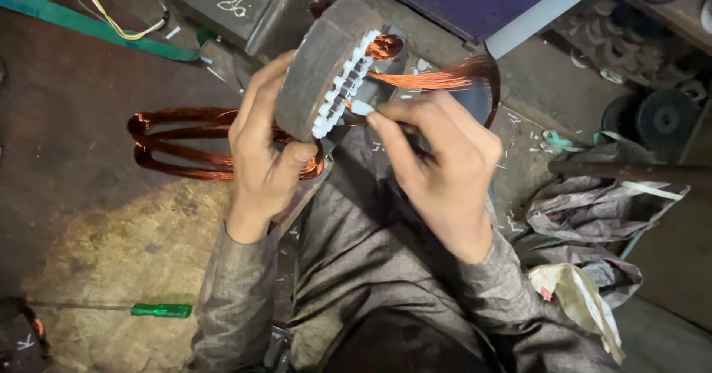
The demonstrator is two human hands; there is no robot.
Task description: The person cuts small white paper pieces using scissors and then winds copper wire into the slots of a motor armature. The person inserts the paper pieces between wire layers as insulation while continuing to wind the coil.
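Note:
My left hand (263, 150) grips the rim of a round, dark metal stator core (322, 58) and holds it tilted up above my lap. White insulation slips line its inner slots (343, 84). My right hand (437, 165) pinches at one white slip on the core's open face, fingertips touching it. A bundle of copper wire (445, 78) arcs from the core's slots over my right hand. More copper wire coils (178, 143) loop behind my left hand, low over the floor.
A green-handled screwdriver (159, 311) lies on the floor at lower left. A green strap with yellow and white wires (111, 21) runs along the upper left. Crumpled cloth and paper (593, 217) pile at the right, beside dark round metal parts (664, 117).

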